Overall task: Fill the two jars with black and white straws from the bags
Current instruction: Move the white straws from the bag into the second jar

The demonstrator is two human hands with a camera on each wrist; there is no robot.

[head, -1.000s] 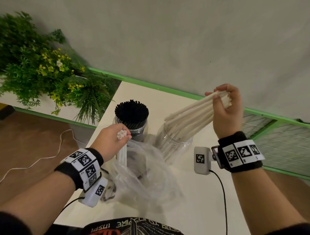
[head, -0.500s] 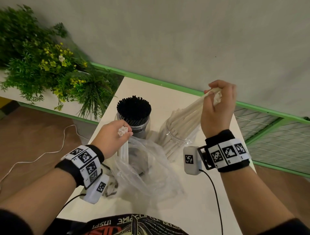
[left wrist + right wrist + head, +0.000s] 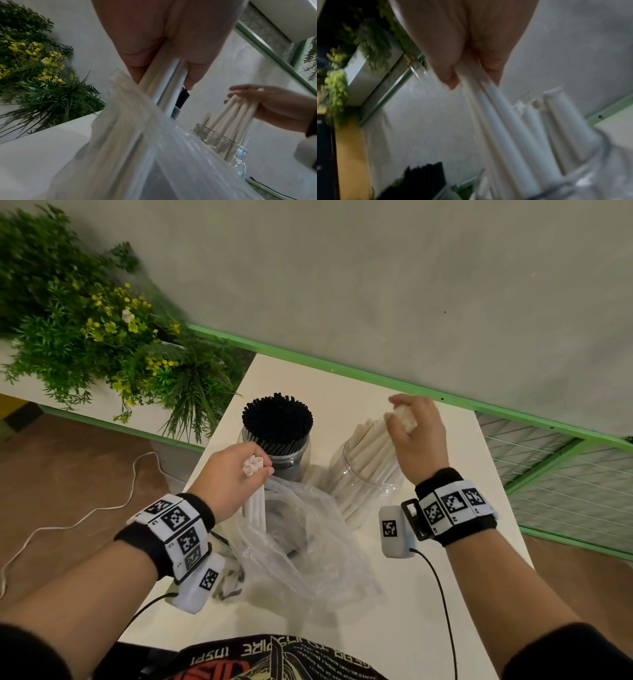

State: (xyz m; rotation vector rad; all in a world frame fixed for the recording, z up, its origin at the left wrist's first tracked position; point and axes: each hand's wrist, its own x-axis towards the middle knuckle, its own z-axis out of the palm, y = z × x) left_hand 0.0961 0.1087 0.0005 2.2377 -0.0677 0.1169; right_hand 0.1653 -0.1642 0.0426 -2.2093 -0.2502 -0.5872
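Observation:
Two clear jars stand on the white table (image 3: 404,625). The left jar (image 3: 294,460) is packed with black straws (image 3: 277,419). The right jar (image 3: 346,463) holds white straws (image 3: 368,446) leaning to the right. My right hand (image 3: 416,429) grips the top ends of a bunch of them above the jar; this grip also shows in the right wrist view (image 3: 489,102). My left hand (image 3: 236,474) holds a few white straws (image 3: 252,465) upright, their lower ends inside a clear plastic bag (image 3: 308,546). The left wrist view shows those straws (image 3: 164,86) and the bag (image 3: 137,155).
A green plant with yellow flowers (image 3: 102,337) stands to the left of the table. A green rail (image 3: 342,371) runs along the wall behind. A mesh rack (image 3: 565,484) lies to the right. A white cable (image 3: 78,522) trails on the brown floor.
My right hand has swung the white straw bunch from a flat lean to a steeper one, moving left and down toward the jar. The left hand has stayed put.

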